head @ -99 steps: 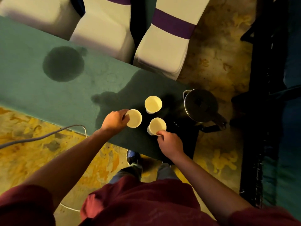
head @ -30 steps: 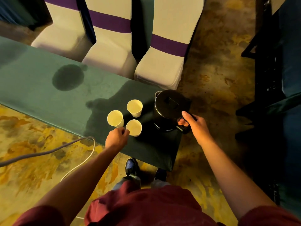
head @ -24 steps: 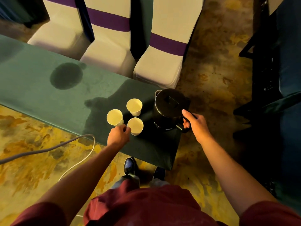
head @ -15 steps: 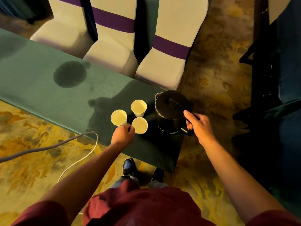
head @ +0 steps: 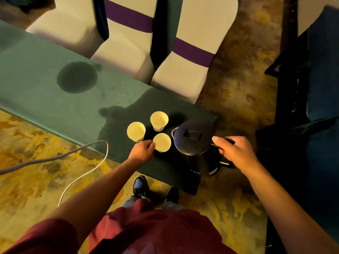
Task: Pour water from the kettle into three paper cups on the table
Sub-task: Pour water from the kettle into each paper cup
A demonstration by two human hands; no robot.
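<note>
Green table (head: 45, 92) — damp patch (head: 76, 77) | white chairs (head: 180, 74) | mottled yellow floor (head: 23, 147)

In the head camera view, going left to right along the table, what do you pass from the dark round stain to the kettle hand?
Dark round stain → left cup → left hand → kettle → right hand.

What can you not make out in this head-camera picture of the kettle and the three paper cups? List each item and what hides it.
- Water level in the kettle, head view: its shut lid covers it.
- Kettle handle: mostly under the right hand.
- Lettering low on the kettle: too small and dark.
- Left hand fingertips at the nearest cup: seen from behind, so contact is unclear.
</note>
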